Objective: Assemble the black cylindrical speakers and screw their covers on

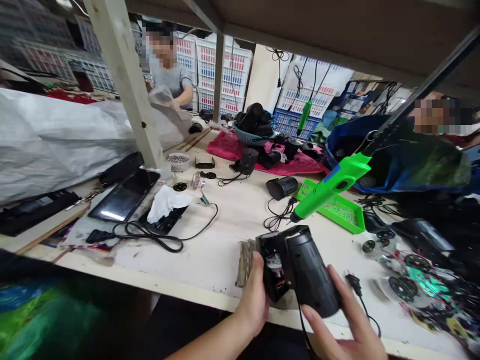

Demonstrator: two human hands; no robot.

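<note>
Near the bottom centre of the frame, a black cylindrical plastic housing point(309, 270) is held above the front edge of the pale worktop point(225, 235), its open end showing wires and small parts. The left hand point(253, 295) grips that open end, with the thumb pressed against the casing. The right hand point(347, 325) cradles the barrel from below, with its fingers point(318, 325) spread and curved under it. A thin black cord point(303, 330) hangs from the housing.

Just above the housing, a bright green pistol-shaped electric tool point(330, 187) lies with its tip pointing toward the hands, over a green plastic tray of small metal parts point(337, 210). A heap of circuit boards and black discs point(408, 280) covers the lower right. To the left lie a dark glass panel point(123, 195), a crumpled white cloth point(167, 202) and a coiled black cable point(161, 237). At the upper left, a co-worker in a grey T-shirt point(170, 80) handles a clear plastic bag point(161, 95).
</note>
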